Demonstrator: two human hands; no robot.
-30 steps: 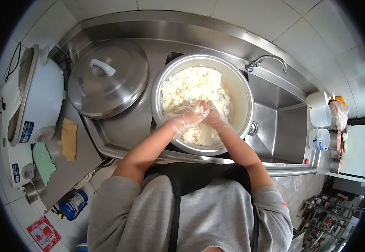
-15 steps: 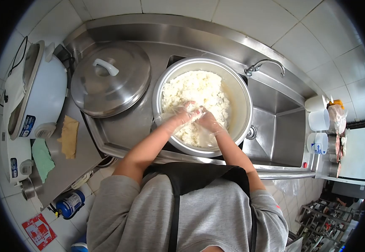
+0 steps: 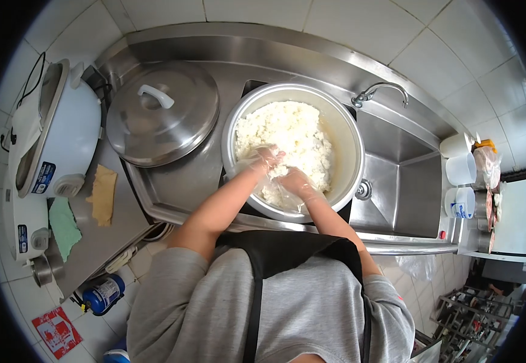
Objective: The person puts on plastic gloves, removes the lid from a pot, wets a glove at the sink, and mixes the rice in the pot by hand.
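Observation:
A wide round metal pot holds a mound of white rice. Both of my hands wear clear plastic gloves and are down inside the pot at its near side. My left hand lies against the rice with its fingers curled around something I cannot make out. Just to the right, my right hand is in the rice too, its fingers bent and partly hidden by the loose glove and grains. A small gap with rice in it separates the hands.
Left of the pot lies a big metal lid on the steel counter. A sink basin with a faucet is at the right, white containers beyond it. Large cookers and cloths stand or lie far left.
My hands were pressed together over the rice and have come apart, the right one moving down and slightly left. The camera view has shifted slightly.

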